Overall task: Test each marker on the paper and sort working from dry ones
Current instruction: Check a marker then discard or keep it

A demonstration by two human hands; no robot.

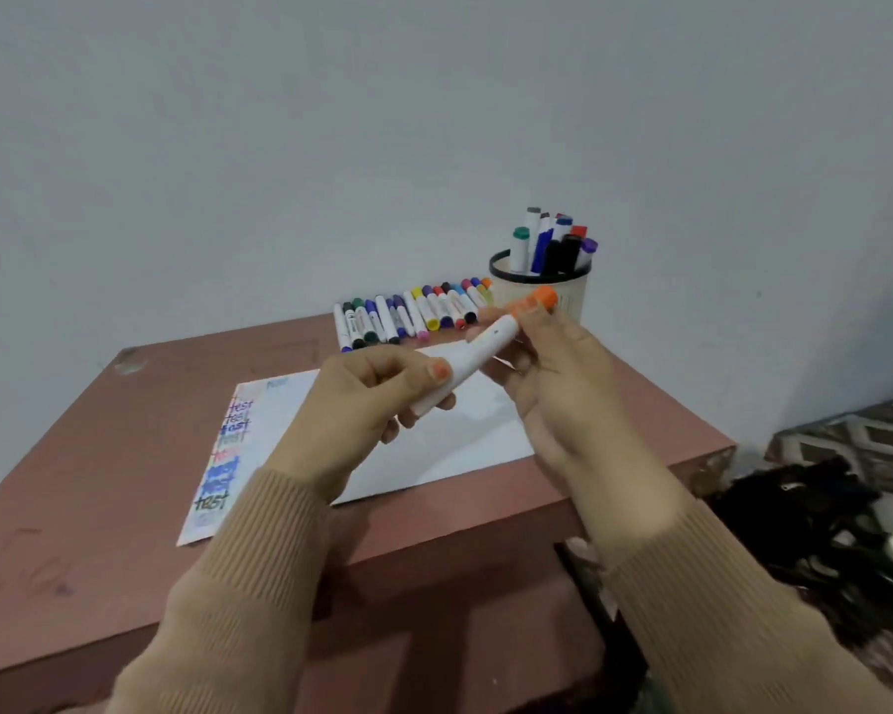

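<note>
Single head-worn wide-angle view, facing forward and down across the table (99, 456) toward the wall (331, 146). Both forearms enter from the bottom edge at close range; the table's far edge lies mid-frame

A reddish-brown table (99, 456) stands against a plain grey wall (331, 121).

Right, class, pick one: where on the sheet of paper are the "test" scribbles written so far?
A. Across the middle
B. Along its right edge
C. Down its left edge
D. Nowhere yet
C: the coloured "test" scribbles run in a column down the left edge of the paper, while the rest of the sheet that shows is blank.
</note>
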